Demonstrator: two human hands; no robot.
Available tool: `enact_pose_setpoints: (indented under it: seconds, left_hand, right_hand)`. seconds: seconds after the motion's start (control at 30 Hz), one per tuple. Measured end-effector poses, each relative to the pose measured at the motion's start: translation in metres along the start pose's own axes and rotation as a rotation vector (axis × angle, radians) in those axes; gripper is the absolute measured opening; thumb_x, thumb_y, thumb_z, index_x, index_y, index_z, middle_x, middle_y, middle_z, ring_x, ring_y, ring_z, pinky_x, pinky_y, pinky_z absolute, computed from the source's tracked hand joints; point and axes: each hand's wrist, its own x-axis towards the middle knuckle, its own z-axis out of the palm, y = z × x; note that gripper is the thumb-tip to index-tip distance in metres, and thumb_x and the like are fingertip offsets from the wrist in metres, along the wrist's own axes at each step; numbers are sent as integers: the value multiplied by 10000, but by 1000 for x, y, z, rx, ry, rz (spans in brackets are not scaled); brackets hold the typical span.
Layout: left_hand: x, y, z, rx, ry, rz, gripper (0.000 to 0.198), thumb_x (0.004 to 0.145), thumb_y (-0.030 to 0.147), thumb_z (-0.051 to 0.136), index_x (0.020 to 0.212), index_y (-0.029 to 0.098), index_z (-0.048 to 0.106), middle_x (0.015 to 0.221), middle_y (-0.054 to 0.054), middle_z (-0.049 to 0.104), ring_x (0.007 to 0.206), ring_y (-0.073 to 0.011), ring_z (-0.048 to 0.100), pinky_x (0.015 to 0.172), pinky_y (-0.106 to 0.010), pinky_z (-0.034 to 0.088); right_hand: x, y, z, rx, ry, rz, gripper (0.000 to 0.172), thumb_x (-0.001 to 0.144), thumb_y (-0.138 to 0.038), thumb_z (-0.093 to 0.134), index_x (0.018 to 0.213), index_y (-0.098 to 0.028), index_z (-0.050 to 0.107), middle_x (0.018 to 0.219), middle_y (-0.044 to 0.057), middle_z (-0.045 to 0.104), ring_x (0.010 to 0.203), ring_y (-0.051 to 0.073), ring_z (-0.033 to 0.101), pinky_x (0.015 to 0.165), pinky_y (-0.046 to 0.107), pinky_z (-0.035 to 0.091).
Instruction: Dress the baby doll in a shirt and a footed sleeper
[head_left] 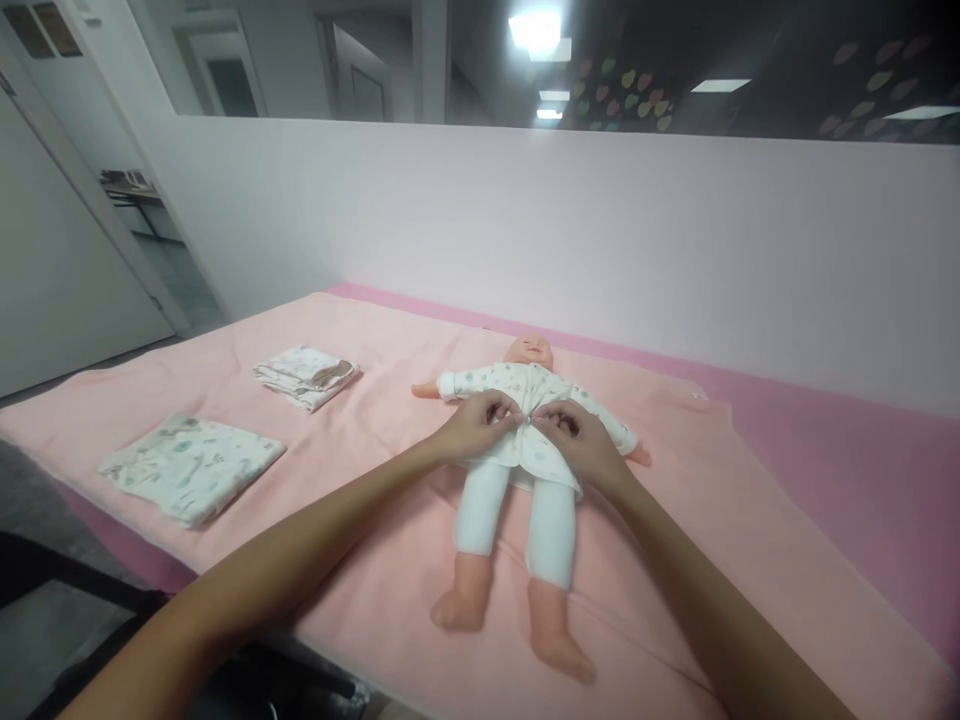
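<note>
At the left of the frame one folded cloth point(191, 468) lies on the pink blanket point(375, 560). A second folded cloth point(306, 375) is a little higher and more to the centre, apart from the first.

In the middle, the left hand point(476, 425) rests on the chest of the doll point(551, 535). Its fingers point(501, 408) are bent and pressed together, pinching one edge of the doll's top point(517, 380). The doll lies on its back in the centre of the frame, with its head toward the wall and its feet toward the person. The right hand point(581, 440) meets the left hand at the front of the top. Its fingers point(555, 420) are bent in the same way and pinch the other edge. At the right, the bare table point(840, 470) shows beside the blanket.

It looks to me that the hands are closing the front of the top. To do this well, I think both edges should be pulled flat and level, so that the two parts of the fastener lie exactly over each other. Then press straight down against the doll's body, and do not drag the doll over the blanket. I cannot see the fastener itself clearly.

Counted: two folded cloths, one doll, one top, one blanket, two hands.
</note>
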Motion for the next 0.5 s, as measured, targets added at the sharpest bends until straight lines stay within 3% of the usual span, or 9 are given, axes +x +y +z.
enact_pose_setpoints:
  seconds: [0.5]
  left_hand:
    - [0, 4, 1, 12, 16, 13, 355, 902, 513, 680, 891, 159, 698, 771, 22, 439, 671, -123, 429, 607, -261, 358]
  right_hand:
    - [0, -5, 0, 7, -2, 14, 288, 880, -493, 699, 957, -218, 743, 943, 58, 691, 827, 213, 588, 763, 353, 463]
